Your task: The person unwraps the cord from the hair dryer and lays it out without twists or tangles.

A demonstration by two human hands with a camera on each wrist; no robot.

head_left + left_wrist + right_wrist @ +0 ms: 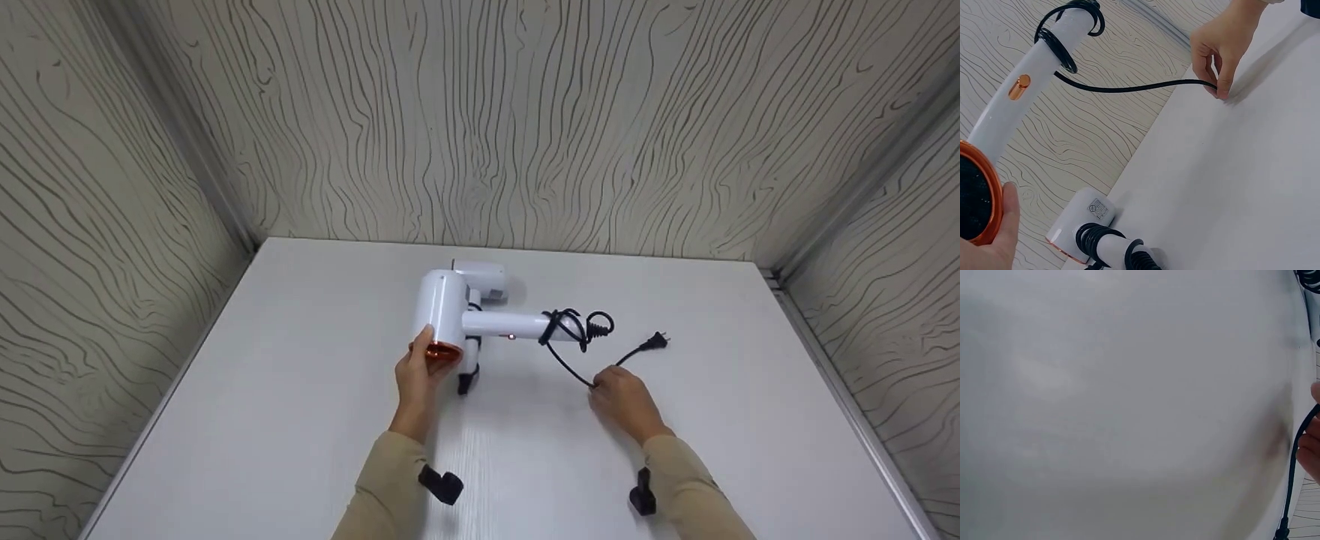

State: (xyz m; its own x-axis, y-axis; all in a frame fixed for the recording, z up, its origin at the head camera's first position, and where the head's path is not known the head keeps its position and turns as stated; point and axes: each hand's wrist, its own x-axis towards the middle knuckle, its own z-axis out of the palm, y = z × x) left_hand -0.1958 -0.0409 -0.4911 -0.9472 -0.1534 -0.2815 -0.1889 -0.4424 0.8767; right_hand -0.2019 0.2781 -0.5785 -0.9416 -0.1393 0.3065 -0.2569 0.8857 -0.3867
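Note:
A white hair dryer (pixel 439 304) with a copper-coloured end ring is held up by my left hand (pixel 415 382), which grips its barrel at that ring. Its handle (pixel 1022 90) points right in the head view, and black cord is wrapped around the handle's end. My right hand (pixel 626 401) pinches the loose stretch of cord (pixel 1123 89) between thumb and fingers. Beyond that hand, the two-prong plug (pixel 655 341) sticks out on a short length. The right wrist view catches only some fingers (pixel 1310 453) and the cord at its right edge.
Behind the held dryer, a second white hair dryer (pixel 484 279) lies on the white table (pixel 300 405), black cord coiled round its handle (pixel 1114 250). Wood-grain patterned panels (pixel 480 135) stand at the back and both sides. Black wrist mounts (pixel 442 484) are on both sleeves.

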